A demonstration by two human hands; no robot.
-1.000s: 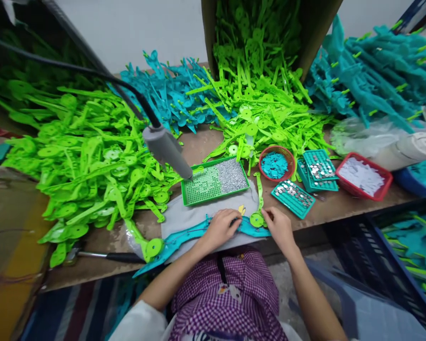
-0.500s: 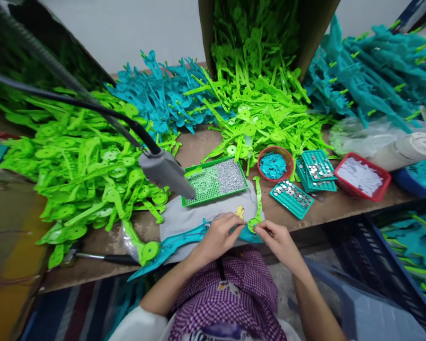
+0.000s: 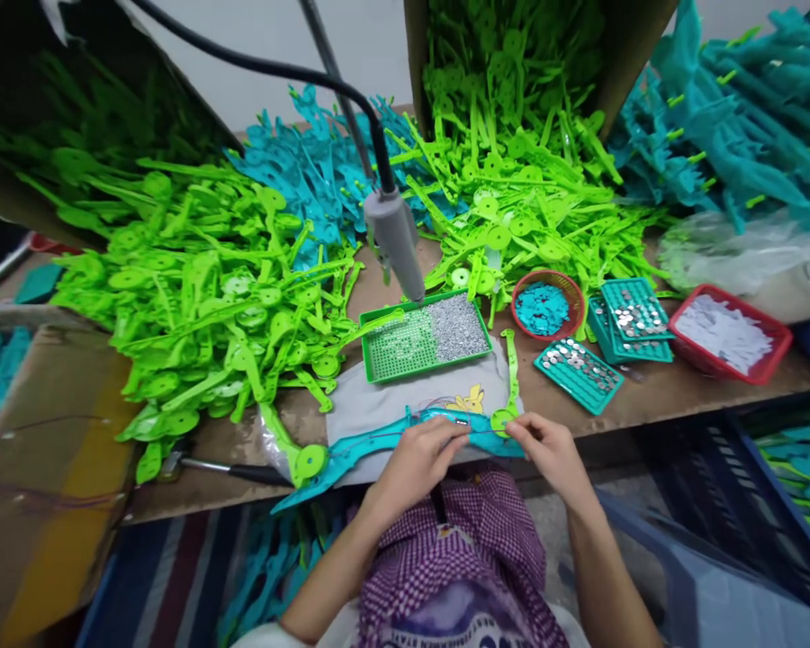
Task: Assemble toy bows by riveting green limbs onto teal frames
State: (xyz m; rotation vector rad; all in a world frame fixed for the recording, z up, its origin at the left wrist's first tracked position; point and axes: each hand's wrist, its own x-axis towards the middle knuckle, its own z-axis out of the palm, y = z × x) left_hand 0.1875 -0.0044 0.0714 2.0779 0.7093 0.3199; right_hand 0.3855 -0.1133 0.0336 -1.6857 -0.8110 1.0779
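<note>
My left hand (image 3: pixel 415 461) has its thumb and fingertips pinched together on a thin wire (image 3: pixel 487 431), and my right hand (image 3: pixel 552 452) pinches that same wire beside the disc of a lime-green piece (image 3: pixel 503 420). Below them, the long blue part (image 3: pixel 370 441) lies along the front edge of the tabletop (image 3: pixel 654 394), partly on a grey cloth (image 3: pixel 351 405). Its long axis runs left to right, slightly aslant: the left tip comes toward me at the front edge, the right end sits farther back under my right fingers. The green piece's arm points away, toward the back edge. On my purple apron (image 3: pixel 411 585) I can read "BEST"; the smaller lettering is hard to make out. The cloth bears a yellow cartoon figure (image 3: pixel 470 399). A small dark patch (image 3: pixel 460 421) by my left fingertips is too tiny to read.
</note>
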